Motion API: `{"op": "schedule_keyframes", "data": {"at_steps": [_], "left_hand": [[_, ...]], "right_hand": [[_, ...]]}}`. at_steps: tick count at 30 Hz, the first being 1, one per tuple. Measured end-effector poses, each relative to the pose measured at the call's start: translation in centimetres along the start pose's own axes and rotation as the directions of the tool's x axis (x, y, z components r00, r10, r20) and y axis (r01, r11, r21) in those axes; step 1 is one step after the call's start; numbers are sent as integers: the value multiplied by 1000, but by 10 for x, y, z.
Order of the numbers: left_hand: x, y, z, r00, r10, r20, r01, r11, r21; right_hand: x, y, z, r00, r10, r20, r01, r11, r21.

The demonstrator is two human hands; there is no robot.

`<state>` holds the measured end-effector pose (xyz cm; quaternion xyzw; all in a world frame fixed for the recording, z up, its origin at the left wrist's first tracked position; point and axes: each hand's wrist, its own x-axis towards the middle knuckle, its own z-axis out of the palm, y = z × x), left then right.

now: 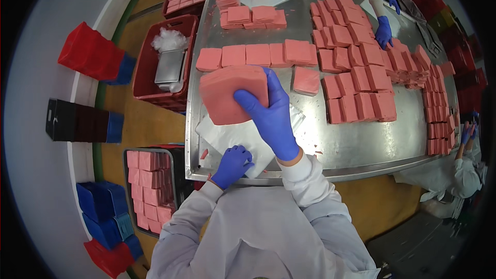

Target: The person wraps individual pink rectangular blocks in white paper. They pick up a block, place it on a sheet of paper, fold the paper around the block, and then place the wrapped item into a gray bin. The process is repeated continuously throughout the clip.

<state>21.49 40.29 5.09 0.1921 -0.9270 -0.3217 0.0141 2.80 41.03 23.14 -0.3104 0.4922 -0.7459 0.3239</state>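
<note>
My right hand (274, 119), in a blue glove, grips a thick stack of pink square meat slices (222, 93) and holds it up above the table. The thumb lies across its face and the fingers go round its far right edge. My left hand (232, 168), also gloved in blue, rests at the table's near edge on a white sheet (227, 137). Its fingers are loosely bent with the thumb apart, and I see nothing in them. Beyond the raised stack runs a row of similar pink stacks (248, 55). A single pink stack (306, 80) lies to its right.
Many pink stacks (359, 77) cover the right of the metal table (361, 144). Gloved hands of other people (384, 32) work at the far side. Left on the floor stand a filled dark crate (150, 188), a red crate (142, 80) and coloured bins (95, 51).
</note>
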Motion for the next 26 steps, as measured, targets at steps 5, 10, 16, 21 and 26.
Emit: {"op": "schedule_keyframes", "data": {"at_steps": [5,10,16,21,26], "left_hand": [[6,-5,-5,975,220,-28,-217,974,71],[26,-33,-8,943,-273,-192,114,804,-584],[44,-52,-21,986,-111,-127,70,954,-291],[117,-70,-19,775,-164,-610,294,949,118],[108,-39,16,884,-118,-453,228,954,196]], "right_hand": [[-57,179,-82,957,289,-8,-239,774,-587],[-130,158,-84,903,297,309,190,370,-910],[-89,143,-116,987,-106,-119,-33,592,-805],[-114,169,-94,878,250,408,294,392,-872],[-92,163,-85,906,403,132,160,-36,-986]]}}
